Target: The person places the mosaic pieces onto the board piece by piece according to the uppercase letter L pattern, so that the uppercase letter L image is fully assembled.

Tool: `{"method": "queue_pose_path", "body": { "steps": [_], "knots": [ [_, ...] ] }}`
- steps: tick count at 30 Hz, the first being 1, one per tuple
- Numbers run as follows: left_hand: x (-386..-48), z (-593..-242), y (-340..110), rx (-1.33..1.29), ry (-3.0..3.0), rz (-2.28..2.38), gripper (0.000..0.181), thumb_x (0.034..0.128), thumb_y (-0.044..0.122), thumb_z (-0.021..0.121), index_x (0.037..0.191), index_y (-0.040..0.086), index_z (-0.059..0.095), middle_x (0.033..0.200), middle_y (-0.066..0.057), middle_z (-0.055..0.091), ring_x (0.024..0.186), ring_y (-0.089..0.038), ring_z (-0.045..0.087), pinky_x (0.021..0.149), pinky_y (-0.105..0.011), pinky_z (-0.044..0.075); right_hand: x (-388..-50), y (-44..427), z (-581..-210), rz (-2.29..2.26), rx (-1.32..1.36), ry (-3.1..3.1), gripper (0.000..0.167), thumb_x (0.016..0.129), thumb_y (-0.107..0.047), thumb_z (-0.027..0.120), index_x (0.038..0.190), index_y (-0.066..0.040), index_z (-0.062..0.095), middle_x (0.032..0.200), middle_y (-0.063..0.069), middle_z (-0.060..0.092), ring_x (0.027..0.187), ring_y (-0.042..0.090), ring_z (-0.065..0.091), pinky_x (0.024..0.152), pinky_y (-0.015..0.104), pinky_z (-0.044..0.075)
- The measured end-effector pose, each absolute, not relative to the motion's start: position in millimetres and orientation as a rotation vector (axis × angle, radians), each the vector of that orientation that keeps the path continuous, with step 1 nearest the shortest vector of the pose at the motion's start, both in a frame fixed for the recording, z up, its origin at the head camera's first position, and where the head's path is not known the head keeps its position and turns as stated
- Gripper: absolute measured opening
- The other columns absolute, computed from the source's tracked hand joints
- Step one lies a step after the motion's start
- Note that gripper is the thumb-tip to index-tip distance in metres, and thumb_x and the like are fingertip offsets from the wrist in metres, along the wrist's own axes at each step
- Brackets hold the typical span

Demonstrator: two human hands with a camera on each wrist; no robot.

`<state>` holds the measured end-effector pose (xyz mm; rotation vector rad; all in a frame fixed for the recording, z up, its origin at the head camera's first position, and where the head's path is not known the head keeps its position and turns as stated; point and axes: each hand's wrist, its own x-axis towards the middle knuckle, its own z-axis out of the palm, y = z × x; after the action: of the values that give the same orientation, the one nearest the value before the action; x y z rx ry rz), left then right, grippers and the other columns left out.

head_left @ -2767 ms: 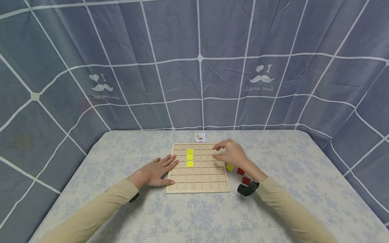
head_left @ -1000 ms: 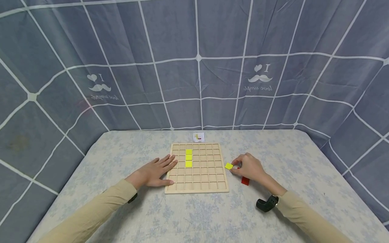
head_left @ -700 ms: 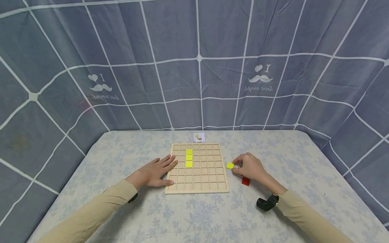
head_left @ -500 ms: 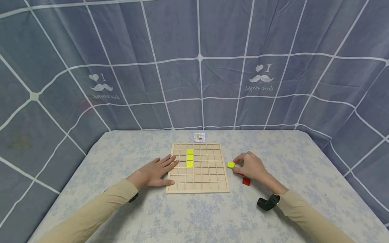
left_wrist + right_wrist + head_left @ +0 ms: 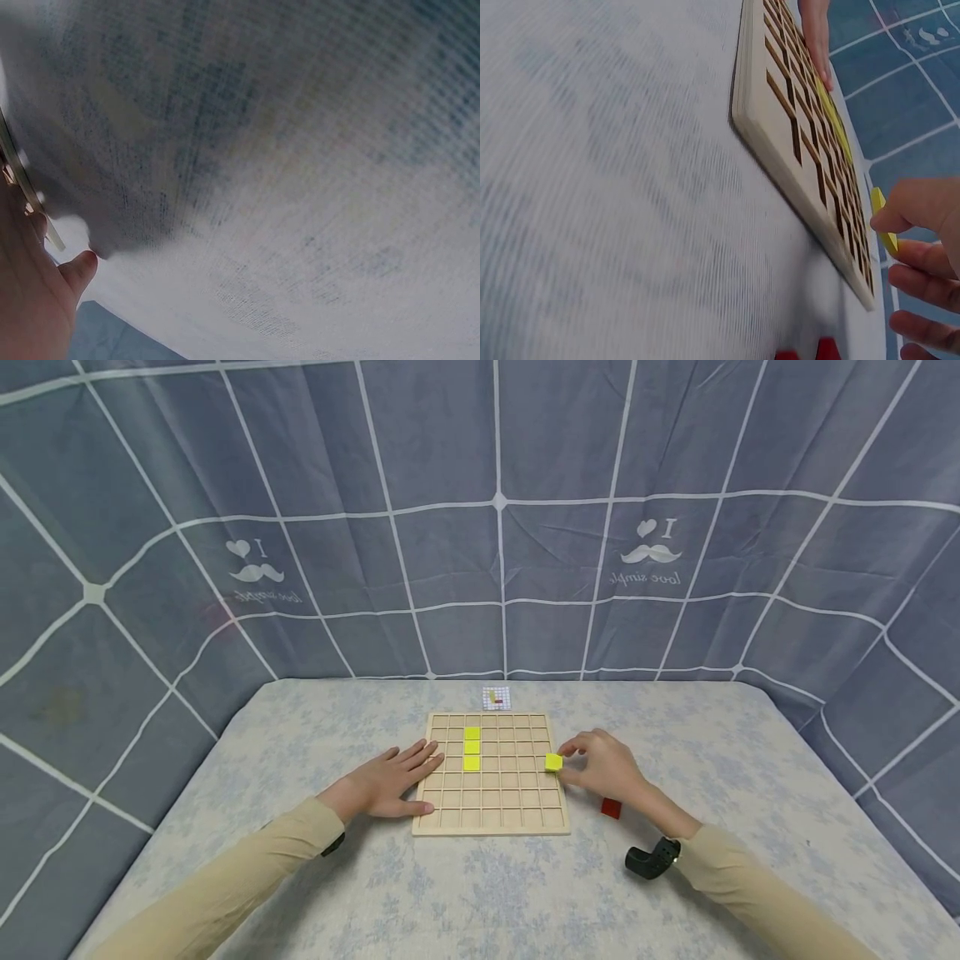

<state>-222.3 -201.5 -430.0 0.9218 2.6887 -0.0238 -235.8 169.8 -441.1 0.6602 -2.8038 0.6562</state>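
The right hand (image 5: 604, 768) is pinching a yellow tile (image 5: 553, 762)

The right hand is holding the tile in its thumb and fingers, just left of itself, by the right side of a wooden board (image 5: 510, 819). I cannot tell whether the tile is touching the board. The left hand (image 5: 386, 783) is lying flat with its fingers spread, and its fingertips are touching the board's left side.

The head view is showing one red piece (image 5: 611, 807) near the right wrist, while the right wrist view is showing two red bits. Only the head view is showing a small card (image 5: 496, 697), lying farther away, between the hands. The left wrist view is showing the left thumb close up.

In the head view, the tile is facing mostly up and looking nearly square. From the right wrist, it is looking like a thin strip, standing almost up and down and leaning a little. Three yellow squares (image 5: 472, 747) are sitting just right of the left fingertips, making a line that is pointing away from the person.
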Motion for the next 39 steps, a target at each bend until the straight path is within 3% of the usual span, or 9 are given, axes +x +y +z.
{"method": "queue_pose_path", "body": {
  "steps": [9,30,39],
  "knots": [
    [-224,-432,-203,0.915,2.688,-0.026,0.083,0.0932,0.066,0.04,0.156,0.02,0.014,0.164,-0.006,0.006,0.151,-0.027,0.007,0.118,-0.056,0.019,-233,136,-441,0.757,0.716,-2.803,0.026,0.072,-0.034,0.081,0.094,-0.02,0.076,0.089,-0.006,0.069,0.081,0.012,0.059,0.061,0.024,0.047],
    [-225,-433,-200,0.883,2.688,-0.051,0.083,0.092,0.068,0.04,0.156,0.021,0.015,0.164,-0.004,0.007,0.151,-0.025,0.008,0.119,-0.054,0.02,-238,68,-443,0.775,0.895,-2.815,0.019,0.074,-0.029,0.079,0.091,-0.021,0.077,0.086,-0.01,0.07,0.082,0.006,0.058,0.066,0.022,0.047],
    [-224,-431,-200,0.895,2.68,-0.06,0.083,0.0929,0.067,0.04,0.157,0.021,0.014,0.164,-0.005,0.005,0.151,-0.025,0.007,0.119,-0.054,0.019,-241,56,-445,0.683,0.963,-2.818,0.018,0.073,-0.03,0.078,0.088,-0.021,0.077,0.082,-0.011,0.07,0.07,0.004,0.05,0.057,0.018,0.041]
  ]
}}
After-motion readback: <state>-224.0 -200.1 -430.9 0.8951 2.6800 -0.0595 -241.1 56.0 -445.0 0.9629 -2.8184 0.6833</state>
